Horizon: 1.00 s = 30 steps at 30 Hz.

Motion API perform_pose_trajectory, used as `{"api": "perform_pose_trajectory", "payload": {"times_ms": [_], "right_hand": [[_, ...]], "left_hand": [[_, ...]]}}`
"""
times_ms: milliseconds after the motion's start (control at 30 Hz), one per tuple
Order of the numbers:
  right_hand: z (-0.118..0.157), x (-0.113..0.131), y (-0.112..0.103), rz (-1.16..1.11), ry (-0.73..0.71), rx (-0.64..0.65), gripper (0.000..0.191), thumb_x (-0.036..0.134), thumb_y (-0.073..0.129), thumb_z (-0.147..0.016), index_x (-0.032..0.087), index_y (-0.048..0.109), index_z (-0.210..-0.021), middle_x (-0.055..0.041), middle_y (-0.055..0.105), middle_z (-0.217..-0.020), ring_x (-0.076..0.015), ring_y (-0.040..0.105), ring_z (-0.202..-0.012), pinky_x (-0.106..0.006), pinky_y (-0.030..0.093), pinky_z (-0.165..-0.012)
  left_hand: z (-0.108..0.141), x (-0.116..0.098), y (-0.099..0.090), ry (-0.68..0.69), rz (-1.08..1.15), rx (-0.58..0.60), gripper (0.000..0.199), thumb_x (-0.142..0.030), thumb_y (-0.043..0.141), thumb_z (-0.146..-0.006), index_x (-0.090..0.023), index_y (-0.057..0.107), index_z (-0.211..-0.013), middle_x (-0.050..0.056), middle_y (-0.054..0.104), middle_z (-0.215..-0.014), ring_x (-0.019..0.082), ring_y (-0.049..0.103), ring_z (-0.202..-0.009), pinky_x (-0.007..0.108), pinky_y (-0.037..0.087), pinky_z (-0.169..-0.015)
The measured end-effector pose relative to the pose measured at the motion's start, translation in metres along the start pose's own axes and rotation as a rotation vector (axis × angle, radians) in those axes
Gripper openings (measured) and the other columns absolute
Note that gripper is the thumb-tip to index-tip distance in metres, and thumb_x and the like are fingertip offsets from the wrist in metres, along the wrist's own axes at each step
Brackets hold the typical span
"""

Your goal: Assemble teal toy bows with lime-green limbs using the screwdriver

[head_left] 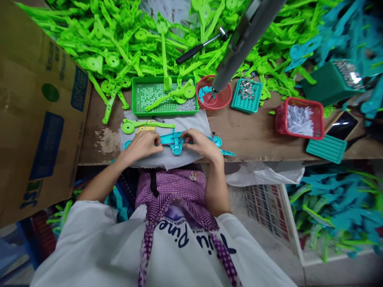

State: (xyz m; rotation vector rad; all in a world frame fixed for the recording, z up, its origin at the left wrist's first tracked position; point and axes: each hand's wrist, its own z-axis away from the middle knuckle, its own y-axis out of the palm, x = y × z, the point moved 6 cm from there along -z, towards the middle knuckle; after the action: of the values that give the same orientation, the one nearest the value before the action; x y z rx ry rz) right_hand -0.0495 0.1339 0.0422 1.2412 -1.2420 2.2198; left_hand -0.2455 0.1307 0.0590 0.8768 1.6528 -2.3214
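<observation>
The blue piece is glossy plastic, the cloth matt. The bench looks worn wood, the hammer head shiny metal.

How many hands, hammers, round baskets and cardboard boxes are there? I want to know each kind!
Hands: 2 (left hand, right hand)
Hammer: 1
Round red basket: 1
Cardboard box: 1
Total: 5

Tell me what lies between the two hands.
In the head view, the middle of the blue plastic piece lies between the left hand and the right hand, above the grey cloth.
</observation>
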Motion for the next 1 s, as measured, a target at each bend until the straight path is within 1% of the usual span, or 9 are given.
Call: {"api": "perform_pose_trajectory", "payload": {"times_ms": [67,133,267,333,467,633,767,900,1000], "right_hand": [[-0.005,-0.002,-0.001,0.000,0.029,0.012,0.023,0.009,0.056,-0.080,0.018,0.061,-0.101,-0.0059,0.064,-0.107,-0.0153,0.061,-0.087,-0.029,0.048,-0.084],[-0.009,-0.001,-0.001,0.034,0.051,-0.020,0.018,0.009,0.055,-0.081,0.018,0.062,-0.094,-0.0055,0.064,-0.103,-0.0151,0.061,-0.084,-0.029,0.048,-0.081],[-0.009,0.006,-0.003,0.189,0.058,-0.137,0.009,0.013,0.056,-0.087,0.017,0.063,-0.088,-0.0083,0.062,-0.105,-0.0187,0.059,-0.094,-0.032,0.045,-0.087],[-0.009,0.008,0.000,0.243,0.031,-0.083,0.010,0.013,0.056,-0.089,0.017,0.066,-0.087,-0.0088,0.061,-0.105,-0.0197,0.058,-0.097,-0.032,0.044,-0.090],[-0.010,0.007,0.004,0.209,-0.036,0.072,0.008,0.017,0.062,-0.088,0.017,0.070,-0.092,-0.0066,0.062,-0.102,-0.0180,0.059,-0.093,-0.030,0.044,-0.087],[-0.013,0.005,0.006,0.273,-0.007,0.049,0.008,0.016,0.065,-0.086,0.016,0.070,-0.092,-0.0075,0.063,-0.100,-0.0186,0.058,-0.091,-0.030,0.042,-0.084],[-0.012,0.005,0.007,0.261,0.003,0.016,0.008,0.018,0.062,-0.089,0.016,0.070,-0.091,-0.0070,0.065,-0.097,-0.0182,0.058,-0.089,-0.030,0.041,-0.082],[-0.008,0.002,0.006,0.200,-0.023,0.031,0.016,0.021,0.068,-0.086,0.016,0.069,-0.100,-0.0075,0.064,-0.103,-0.0186,0.059,-0.091,-0.030,0.043,-0.083],[-0.008,0.003,0.006,0.257,0.010,0.007,0.014,0.020,0.067,-0.085,0.015,0.069,-0.098,-0.0089,0.065,-0.102,-0.0199,0.059,-0.092,-0.031,0.043,-0.083]], "left_hand": [[0.002,0.006,0.002,-0.027,0.032,-0.018,0.006,-0.024,0.067,-0.067,-0.019,0.067,-0.063,0.004,0.068,-0.070,0.019,0.057,-0.068,0.030,0.038,-0.069],[0.001,0.009,0.004,-0.029,0.061,-0.055,0.006,-0.024,0.066,-0.066,-0.019,0.066,-0.063,0.003,0.067,-0.069,0.019,0.057,-0.068,0.031,0.039,-0.070],[0.002,0.014,0.008,-0.016,0.133,-0.071,0.007,-0.025,0.065,-0.067,-0.019,0.064,-0.064,0.001,0.065,-0.066,0.017,0.056,-0.065,0.030,0.039,-0.070],[0.003,0.016,0.009,-0.025,0.158,-0.085,0.007,-0.024,0.064,-0.066,-0.019,0.063,-0.063,0.001,0.064,-0.066,0.016,0.055,-0.064,0.029,0.039,-0.069],[0.003,0.018,0.008,-0.049,0.171,-0.090,0.007,-0.024,0.064,-0.065,-0.019,0.061,-0.062,0.000,0.064,-0.065,0.015,0.054,-0.063,0.028,0.038,-0.067],[0.001,0.020,0.007,-0.070,0.195,-0.053,0.007,-0.024,0.064,-0.065,-0.018,0.062,-0.060,-0.001,0.061,-0.061,0.013,0.051,-0.059,0.027,0.034,-0.063],[-0.001,0.028,0.005,-0.080,0.297,-0.041,0.009,-0.025,0.064,-0.063,-0.017,0.062,-0.060,-0.002,0.059,-0.059,0.012,0.048,-0.057,0.026,0.034,-0.059],[0.000,0.036,0.000,-0.086,0.346,-0.112,0.010,-0.025,0.063,-0.064,-0.018,0.059,-0.059,-0.002,0.057,-0.059,0.012,0.047,-0.056,0.026,0.036,-0.056],[0.012,0.017,-0.007,0.040,0.124,-0.293,0.008,-0.022,0.063,-0.069,-0.018,0.059,-0.063,0.000,0.061,-0.065,0.014,0.053,-0.062,0.028,0.042,-0.061]]}}
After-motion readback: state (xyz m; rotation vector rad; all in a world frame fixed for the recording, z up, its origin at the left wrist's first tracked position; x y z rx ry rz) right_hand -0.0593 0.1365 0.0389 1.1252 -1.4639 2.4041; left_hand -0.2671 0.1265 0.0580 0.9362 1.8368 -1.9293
